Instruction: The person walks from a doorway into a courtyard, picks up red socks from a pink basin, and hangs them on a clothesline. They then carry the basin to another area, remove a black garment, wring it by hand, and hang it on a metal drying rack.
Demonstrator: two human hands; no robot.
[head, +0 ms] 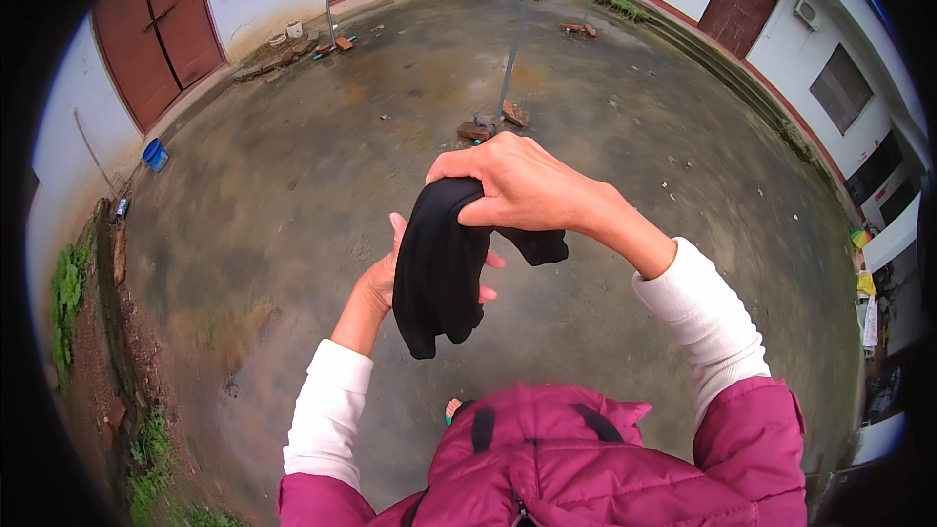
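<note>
A piece of black cloth (439, 271), perhaps a garment, hangs in folds in front of me, over the wet concrete ground. My right hand (520, 187) grips its top between thumb and fingers, and a shorter end of the cloth dangles below that wrist. Behind the longer hanging part is my left hand (386, 271), with the thumb up on the left side and fingertips showing past the right edge. The cloth hides its palm, so whether it grips the fabric is unclear.
Ahead rises a metal pole (518, 36) with broken bricks (476, 131) at its base. A blue bucket (154, 154) stands near the left wall by red-brown doors (165, 33). Low steps (732, 80) run along the right building. Plants (69, 293) grow at the left edge.
</note>
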